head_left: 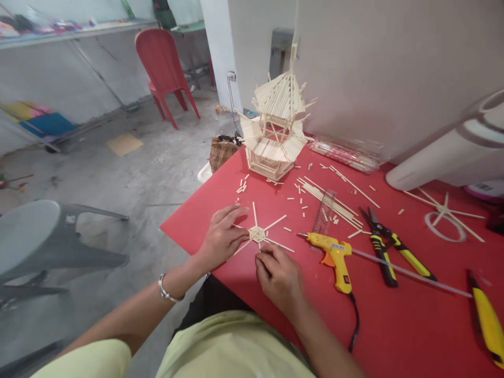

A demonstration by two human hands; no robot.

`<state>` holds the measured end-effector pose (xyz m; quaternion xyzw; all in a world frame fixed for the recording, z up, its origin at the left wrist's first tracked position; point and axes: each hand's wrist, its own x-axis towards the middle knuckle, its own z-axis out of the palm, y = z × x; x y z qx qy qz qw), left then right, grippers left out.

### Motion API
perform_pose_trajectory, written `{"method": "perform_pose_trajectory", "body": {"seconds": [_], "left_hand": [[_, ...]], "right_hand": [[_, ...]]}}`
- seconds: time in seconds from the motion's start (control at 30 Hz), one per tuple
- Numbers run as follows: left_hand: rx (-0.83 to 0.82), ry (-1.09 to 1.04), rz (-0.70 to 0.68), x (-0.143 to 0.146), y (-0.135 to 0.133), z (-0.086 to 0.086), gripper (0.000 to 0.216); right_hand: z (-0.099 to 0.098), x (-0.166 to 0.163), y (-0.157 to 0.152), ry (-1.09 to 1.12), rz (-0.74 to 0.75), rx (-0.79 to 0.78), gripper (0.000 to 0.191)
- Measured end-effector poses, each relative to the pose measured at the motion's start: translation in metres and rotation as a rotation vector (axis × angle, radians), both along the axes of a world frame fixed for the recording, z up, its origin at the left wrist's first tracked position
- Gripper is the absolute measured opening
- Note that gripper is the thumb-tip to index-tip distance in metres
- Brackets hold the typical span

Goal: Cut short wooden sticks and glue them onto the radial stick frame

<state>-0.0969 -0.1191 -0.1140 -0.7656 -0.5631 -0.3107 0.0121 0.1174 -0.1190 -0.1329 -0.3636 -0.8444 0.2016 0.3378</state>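
A star-shaped stick frame [258, 234] lies on the red tabletop, with pale spokes running out from a small web-like hexagonal centre. My left hand [223, 231] is at its left side; the thumb and a finger hold it by the centre, while the upper fingers stretch out. Below the centre, my right hand [280, 275] has its fingers curled and pinched at the lower spoke. That spoke's end is hidden by the fingers. Right of the frame rests a yellow glue gun [334, 257], its nozzle towards the frame and a clear glue stick [409, 270] jutting from its back.
Behind stands a tiered stick pagoda [275, 126]. Cut sticks [331, 202], a clear ruler [326, 210], black-and-yellow cutters [388, 244] and a yellow-handled tool [488, 320] lie rightward. Another stick star [444, 210] sits by a tape ring [435, 231]. White rolls [444, 142] lean behind.
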Motion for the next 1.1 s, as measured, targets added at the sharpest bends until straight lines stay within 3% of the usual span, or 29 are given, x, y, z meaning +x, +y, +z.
{"method": "perform_pose_trajectory", "body": {"seconds": [1.1], "left_hand": [[0.001, -0.065, 0.01, 0.0007, 0.0009, 0.0004, 0.012]], "right_hand": [[0.0017, -0.0008, 0.0005, 0.004, 0.006, -0.016, 0.018]]}}
